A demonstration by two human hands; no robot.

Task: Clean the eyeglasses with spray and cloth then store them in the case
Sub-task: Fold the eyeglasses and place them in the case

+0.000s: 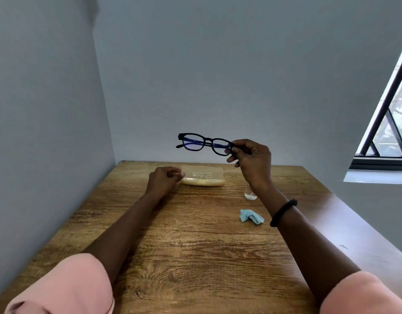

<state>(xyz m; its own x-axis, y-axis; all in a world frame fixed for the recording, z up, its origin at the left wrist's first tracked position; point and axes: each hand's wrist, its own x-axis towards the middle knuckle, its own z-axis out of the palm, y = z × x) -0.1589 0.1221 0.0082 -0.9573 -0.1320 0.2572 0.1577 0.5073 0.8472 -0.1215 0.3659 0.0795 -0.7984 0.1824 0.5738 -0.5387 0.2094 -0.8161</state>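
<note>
Glasses (204,143) held above the table, right hand (252,159) pinching one frame end; left hand (165,180) curled at the case (204,176) (contact unclear). Judged light, stiff, smudge-prone: grip rim, not lens. Bottle (250,194) mostly hidden behind right wrist; cloth (251,216) nearby.

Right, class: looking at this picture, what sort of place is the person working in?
Probably a plain room in a home or office: a wooden table set into a corner of bare grey walls, with a barred window on the right.
</note>
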